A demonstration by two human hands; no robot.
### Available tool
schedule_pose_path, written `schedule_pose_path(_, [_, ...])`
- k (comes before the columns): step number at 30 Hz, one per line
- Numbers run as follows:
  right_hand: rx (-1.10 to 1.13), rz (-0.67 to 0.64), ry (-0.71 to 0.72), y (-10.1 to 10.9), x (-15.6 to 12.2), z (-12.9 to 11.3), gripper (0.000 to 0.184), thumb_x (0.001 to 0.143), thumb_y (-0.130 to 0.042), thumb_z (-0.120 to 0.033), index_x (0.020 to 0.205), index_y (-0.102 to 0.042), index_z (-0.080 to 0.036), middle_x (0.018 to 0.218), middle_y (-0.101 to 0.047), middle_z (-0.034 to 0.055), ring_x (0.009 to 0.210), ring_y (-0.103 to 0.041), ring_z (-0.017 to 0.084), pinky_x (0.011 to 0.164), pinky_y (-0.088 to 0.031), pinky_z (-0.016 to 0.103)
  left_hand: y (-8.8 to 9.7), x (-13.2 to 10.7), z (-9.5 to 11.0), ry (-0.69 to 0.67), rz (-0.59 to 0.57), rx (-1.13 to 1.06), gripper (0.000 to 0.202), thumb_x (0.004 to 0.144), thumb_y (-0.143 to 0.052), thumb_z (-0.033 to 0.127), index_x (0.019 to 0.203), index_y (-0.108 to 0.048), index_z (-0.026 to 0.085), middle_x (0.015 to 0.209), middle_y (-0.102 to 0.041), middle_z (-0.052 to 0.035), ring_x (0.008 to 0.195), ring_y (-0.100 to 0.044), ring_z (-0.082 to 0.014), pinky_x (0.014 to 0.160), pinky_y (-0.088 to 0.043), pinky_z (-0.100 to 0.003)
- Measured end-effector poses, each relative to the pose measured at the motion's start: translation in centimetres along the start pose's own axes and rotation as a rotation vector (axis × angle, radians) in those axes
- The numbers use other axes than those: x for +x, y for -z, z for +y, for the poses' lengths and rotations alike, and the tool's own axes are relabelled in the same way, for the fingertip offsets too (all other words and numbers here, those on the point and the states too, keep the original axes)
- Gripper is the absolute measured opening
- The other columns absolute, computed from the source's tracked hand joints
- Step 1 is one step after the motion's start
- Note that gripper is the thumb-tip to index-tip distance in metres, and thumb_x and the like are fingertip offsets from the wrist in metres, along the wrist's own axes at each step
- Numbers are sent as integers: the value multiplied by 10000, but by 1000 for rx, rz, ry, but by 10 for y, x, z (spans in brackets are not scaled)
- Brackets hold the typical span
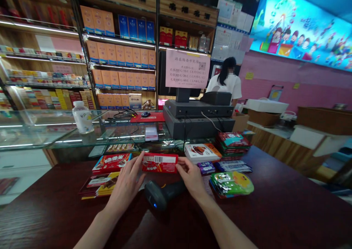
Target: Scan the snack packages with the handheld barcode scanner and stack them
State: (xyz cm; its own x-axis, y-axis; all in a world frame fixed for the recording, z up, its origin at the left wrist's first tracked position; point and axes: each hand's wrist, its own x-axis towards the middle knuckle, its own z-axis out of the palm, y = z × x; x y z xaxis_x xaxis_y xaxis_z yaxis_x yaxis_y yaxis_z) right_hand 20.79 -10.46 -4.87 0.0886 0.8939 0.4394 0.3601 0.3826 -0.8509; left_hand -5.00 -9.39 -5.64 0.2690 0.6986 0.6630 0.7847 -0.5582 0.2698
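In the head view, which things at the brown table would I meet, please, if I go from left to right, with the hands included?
Yellow-brown packs, left hand, held red box, right hand, purple pack, green pack.

Hands (127, 179) (194, 177) holding red packet (160, 163), black scanner (157, 195) on counter (277, 208), shelves (123, 40) behind

The barcoded packet (160, 167) is red with a pale, dark-striped panel (158, 159); the scanner (154, 194) is black with a blue dot (155, 205). The bench (269, 212) is dark reddish brown, the pouch (232, 184) green and yellow.
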Motion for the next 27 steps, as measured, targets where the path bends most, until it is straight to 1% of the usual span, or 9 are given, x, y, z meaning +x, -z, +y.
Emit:
schedule_pose_path(2, [-16, 23, 10, 0, 0, 0, 220, 864, -576, -286, 1038, -697, -224, 982, -761, 53, 909, -715, 232, 805, -549, 338, -3, 0, -2, 71, 0, -125, 700, 938, -510, 309, 1559, -189, 324, 1329, -584, -84, 1204, -600, -241, 1051, -474, -434])
schedule_pose_path(4, [-37, 42, 18, 0, 0, 0, 212, 861, -576, -288, 1020, -700, -224, 968, -755, 52, 885, -708, 229, 789, -543, 333, -6, 0, -3, 156, -4, -254, 660, 922, -524, 346, 1532, -280, 291, 1278, -638, -75, 1173, -636, -228, 1043, -491, -412])
schedule_pose_path(6, [-64, 61, 30, -1, 0, 0, 206, 859, -577, -286, 1008, -703, -221, 956, -742, 52, 851, -697, 220, 763, -536, 324, -6, 1, -3, 244, -16, -358, 622, 890, -552, 376, 1480, -385, 272, 1237, -676, -66, 1145, -660, -228, 1035, -504, -409])
schedule_pose_path(8, [-80, 80, 56, -1, 0, 2, 199, 854, -582, -277, 999, -704, -216, 965, -722, 57, 835, -681, 211, 744, -530, 312, -5, 3, -1, 313, -27, -439, 602, 863, -573, 402, 1436, -451, 262, 1238, -685, -66, 1138, -669, -233, 1037, -507, -416])
schedule_pose_path(13, [-94, 115, 97, -1, 1, 6, 181, 858, -585, -262, 977, -715, -220, 965, -700, 54, 839, -664, 205, 760, -520, 310, -1, 7, 6, 376, -3, -577, 585, 820, -602, 428, 1372, -527, 248, 1288, -662, -86, 1171, -658, -247, 1045, -505, -422])
schedule_pose_path(18, [-70, 117, 97, -2, 1, 7, 195, 861, -596, -263, 987, -740, -229, 981, -726, 56, 934, -677, 233, 837, -520, 340, -2, 8, 8, 458, -3, -744, 582, 798, -636, 442, 1324, -520, 222, 1289, -672, -106, 1247, -610, -255, 1087, -467, -437])
schedule_pose_path(23, [44, 75, 84, -9, 0, 8, 239, 861, -588, -263, 1035, -749, -232, 1040, -729, 62, 981, -681, 225, 864, -529, 330, -1, 9, 7, 517, 39, -808, 582, 772, -671, 478, 1266, -546, 197, 1266, -685, -115, 1201, -638, -257, 1074, -466, -428])
schedule_pose_path(25, [93, 84, 55, -12, 0, 10, 243, 866, -582, -290, 1026, -755, -227, 1052, -733, 68, 996, -679, 230, 888, -528, 342, 2, 10, 7, 559, 45, -793, 591, 769, -657, 530, 1237, -575, 178, 1187, -718, -118, 1119, -675, -268, 1023, -495, -434])
schedule_pose_path(27, [159, 88, -6, -14, 0, 12, 258, 871, -587, -334, 1028, -757, -220, 1051, -743, 73, 991, -683, 238, 910, -529, 364, 5, 11, 8, 613, 54, -746, 592, 767, -634, 581, 1189, -616, 166, 1076, -749, -108, 1010, -704, -274, 948, -527, -431])
